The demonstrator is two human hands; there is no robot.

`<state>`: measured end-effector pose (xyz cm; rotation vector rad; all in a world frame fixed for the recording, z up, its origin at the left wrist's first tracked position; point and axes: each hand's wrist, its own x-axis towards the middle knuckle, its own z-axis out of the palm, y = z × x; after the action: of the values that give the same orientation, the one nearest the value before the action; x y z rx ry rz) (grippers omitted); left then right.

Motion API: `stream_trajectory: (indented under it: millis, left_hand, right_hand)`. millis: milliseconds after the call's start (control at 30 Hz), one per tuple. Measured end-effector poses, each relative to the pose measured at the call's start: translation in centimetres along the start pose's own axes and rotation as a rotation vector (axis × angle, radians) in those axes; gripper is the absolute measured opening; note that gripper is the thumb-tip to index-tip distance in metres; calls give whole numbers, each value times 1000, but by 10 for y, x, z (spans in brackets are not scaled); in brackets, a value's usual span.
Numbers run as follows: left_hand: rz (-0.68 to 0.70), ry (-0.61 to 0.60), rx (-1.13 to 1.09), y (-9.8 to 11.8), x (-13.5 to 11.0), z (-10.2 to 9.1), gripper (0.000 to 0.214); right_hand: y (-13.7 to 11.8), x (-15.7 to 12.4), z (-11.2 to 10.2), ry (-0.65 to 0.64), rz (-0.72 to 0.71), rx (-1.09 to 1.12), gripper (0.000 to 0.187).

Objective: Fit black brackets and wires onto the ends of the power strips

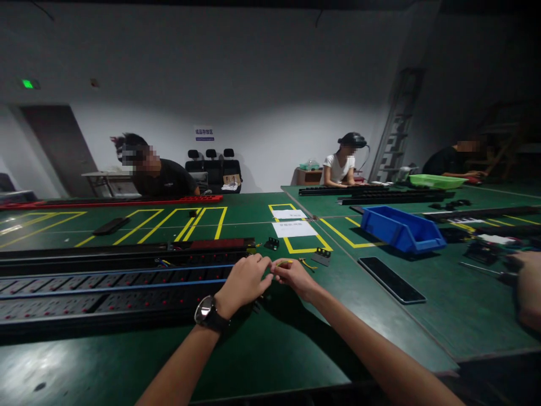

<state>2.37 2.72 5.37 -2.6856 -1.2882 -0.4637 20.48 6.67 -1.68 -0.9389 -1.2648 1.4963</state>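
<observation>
My right hand (pixel 298 277) pinches a thin yellow-green wire (pixel 284 262) just off the end of a long black socket strip (pixel 160 301). My left hand (pixel 245 282), wearing a watch, lies over that end of the strip. Its fingers are bent together and meet the right fingertips; what they hold is hidden. Another short yellow wire (pixel 308 264) shows past my right knuckles. Close by on the green table are a small black end piece (pixel 271 243) and a grey-black bracket-like piece (pixel 322 256). A second black strip (pixel 127 251) lies behind the first.
To the right are a blue bin (pixel 401 228) and a dark tablet-like slab (pixel 391 279). Paper sheets (pixel 295 228) lie ahead. A co-worker's hand (pixel 528 282) is at the right edge. Other people sit across the table, near black rails (pixel 393 196) and a green tray (pixel 437 181).
</observation>
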Motion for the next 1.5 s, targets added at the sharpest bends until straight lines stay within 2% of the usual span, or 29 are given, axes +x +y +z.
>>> stream_trajectory:
  millis: [167, 400, 533, 633, 767, 967, 1367, 1500]
  left_hand:
    - [0, 5, -94, -7, 10, 12, 14]
    - [-18, 28, -276, -14, 9, 13, 10]
    - [-81, 55, -398, -22, 6, 14, 14]
    - [-163, 80, -454, -33, 3, 14, 17]
    - [-310, 139, -400, -46, -2, 12, 15]
    - [-443, 58, -195, -48, -11, 9, 16]
    - [-465, -12, -108, -41, -11, 14, 15]
    - [-434, 4, -75, -39, -11, 15, 15]
  right_hand:
    - [0, -3, 2, 15, 3, 17, 35]
    - [-8, -6, 4, -30, -9, 71, 41]
    - [-11, -8, 4, -49, -5, 83, 48]
    - [-7, -6, 2, -4, 14, 106, 49]
    - [2, 1, -4, 92, 53, 91, 44]
    - [8, 5, -10, 133, 83, 35, 41]
    - [13, 8, -13, 131, 83, -8, 48]
    - [15, 9, -13, 118, 83, -26, 50]
